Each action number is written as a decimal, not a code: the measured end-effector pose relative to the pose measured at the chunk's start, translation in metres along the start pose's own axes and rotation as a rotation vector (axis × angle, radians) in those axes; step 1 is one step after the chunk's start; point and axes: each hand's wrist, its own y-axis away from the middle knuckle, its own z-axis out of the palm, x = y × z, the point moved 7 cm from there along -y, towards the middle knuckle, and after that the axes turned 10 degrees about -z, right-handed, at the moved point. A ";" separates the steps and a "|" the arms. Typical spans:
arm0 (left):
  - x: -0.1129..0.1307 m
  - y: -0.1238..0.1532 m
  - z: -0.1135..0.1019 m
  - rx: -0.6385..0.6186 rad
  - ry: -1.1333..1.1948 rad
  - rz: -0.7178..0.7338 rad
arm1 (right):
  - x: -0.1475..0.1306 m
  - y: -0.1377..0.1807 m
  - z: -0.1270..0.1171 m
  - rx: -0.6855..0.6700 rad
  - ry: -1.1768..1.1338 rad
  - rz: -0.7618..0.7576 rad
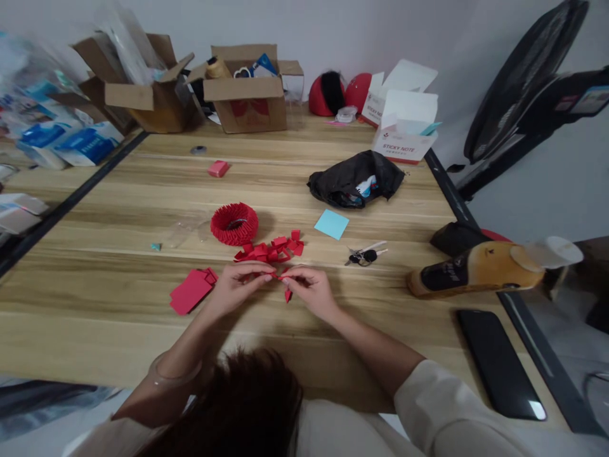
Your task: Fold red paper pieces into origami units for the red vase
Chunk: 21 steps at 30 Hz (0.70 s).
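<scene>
Both my hands meet over the wooden table, pinching a small red piece of folded paper (276, 275) between them. My left hand (242, 282) has its thumb and fingers closed on one end, and my right hand (311, 289) grips the other. The fingers cover most of the piece. Just beyond my fingertips lies a loose pile of red folded paper pieces (269, 251). Behind that pile stands a round, hollow ring of interlocked red paper pieces (234, 224). Flat red paper sheets (191, 292) rest left of my left hand.
A blue sticky note (332, 224), keys (365, 255) and a black plastic bag (356, 179) lie beyond my right hand. A bottle (476, 270) and a black phone (500, 363) are at the right edge. Cardboard boxes (252, 105) stand at the back; a fan (523, 82) rises at right.
</scene>
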 end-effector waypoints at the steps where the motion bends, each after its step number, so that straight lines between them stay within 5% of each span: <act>1: 0.000 0.000 0.000 -0.003 -0.005 0.006 | -0.001 0.000 0.000 0.000 0.008 -0.009; 21: 0.001 0.001 0.004 -0.050 -0.026 0.041 | 0.003 0.001 -0.001 0.047 -0.027 0.114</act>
